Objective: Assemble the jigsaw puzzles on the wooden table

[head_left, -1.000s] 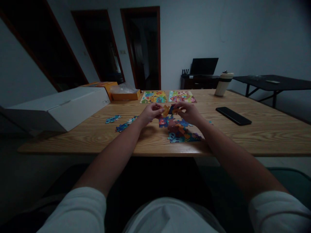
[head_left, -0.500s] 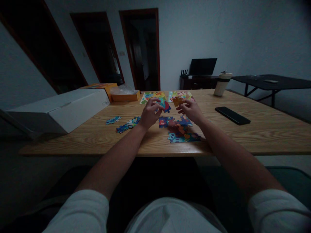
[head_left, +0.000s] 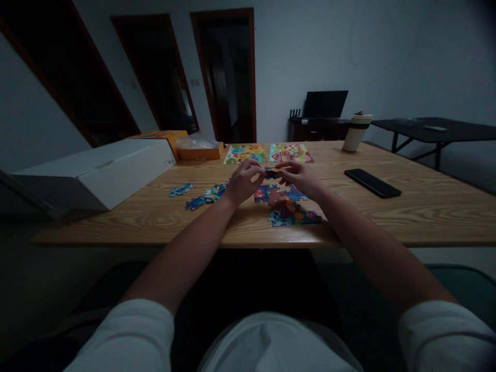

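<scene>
Centre of frame: left hand (head_left: 242, 182) and right hand (head_left: 300, 176), fingers pinched together, jointly hold a small puzzle piece (head_left: 272, 173) just above the half-built puzzle (head_left: 289, 204) on the table (head_left: 387, 217).

Your left hand (head_left: 241, 182) and right hand (head_left: 301, 178) meet at frame centre, fingertips pinching small puzzle piece (head_left: 272, 173) between them, above half-built puzzle (head_left: 287, 204) on wooden table (head_left: 406, 217). Loose pieces (head_left: 201, 196) just left of your left hand. Two finished puzzles (head_left: 267, 153) beyond hands. Phone (head_left: 372, 183) right of centre, cup (head_left: 356, 133) behind it. White box (head_left: 96, 173) at left.
</scene>
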Tool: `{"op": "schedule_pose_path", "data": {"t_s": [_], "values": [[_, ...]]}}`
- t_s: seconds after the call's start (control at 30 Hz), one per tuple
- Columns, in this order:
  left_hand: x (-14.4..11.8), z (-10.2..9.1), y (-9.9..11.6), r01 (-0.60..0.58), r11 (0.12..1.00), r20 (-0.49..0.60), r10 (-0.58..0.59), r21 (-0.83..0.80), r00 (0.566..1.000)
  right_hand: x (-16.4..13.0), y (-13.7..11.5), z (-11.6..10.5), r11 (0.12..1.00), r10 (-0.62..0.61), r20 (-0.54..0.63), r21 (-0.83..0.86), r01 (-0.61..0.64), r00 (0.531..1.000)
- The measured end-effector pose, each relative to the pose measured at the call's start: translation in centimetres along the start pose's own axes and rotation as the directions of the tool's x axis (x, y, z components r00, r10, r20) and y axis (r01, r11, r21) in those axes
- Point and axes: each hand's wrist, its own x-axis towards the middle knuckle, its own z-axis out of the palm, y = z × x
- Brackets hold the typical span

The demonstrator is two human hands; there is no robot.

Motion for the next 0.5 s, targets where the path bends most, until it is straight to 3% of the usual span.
{"op": "schedule_pose_path", "data": {"t_s": [0.13, 0.23, 0.33, 0.43, 0.5], "values": [[0.1, -0.5, 0.8, 0.078, 0.992, 0.15, -0.063, -0.098, 0.987, 0.2, 0.3, -0.3, 0.999, -0.034, -0.058, -0.043, 0.031, 0.998], [0.2, -0.6, 1.4, 0.273, 0.939, 0.251, -0.218, -0.211, 0.943, 0.3, 0.4, -0.5, 0.998, -0.031, -0.061, -0.062, 0.027, 0.998], [0.1, -0.2, 1.3, 0.501, 0.799, 0.319, -0.405, -0.332, 0.857, 0.2, 0.4, -0.4, 0.996, -0.04, 0.001, -0.085, 0.04, 0.999], [0.1, 0.0, 1.1, 0.653, 0.647, 0.479, -0.461, -0.394, 0.747, 0.3, 0.4, 0.0, 0.996, -0.04, 0.034, -0.082, 0.043, 0.999], [0.3, -0.3, 1.3, 0.717, 0.622, 0.557, -0.492, -0.314, 0.67, 0.4, 0.5, 0.1, 0.996, -0.036, 0.017, -0.086, 0.037, 0.999]]}}
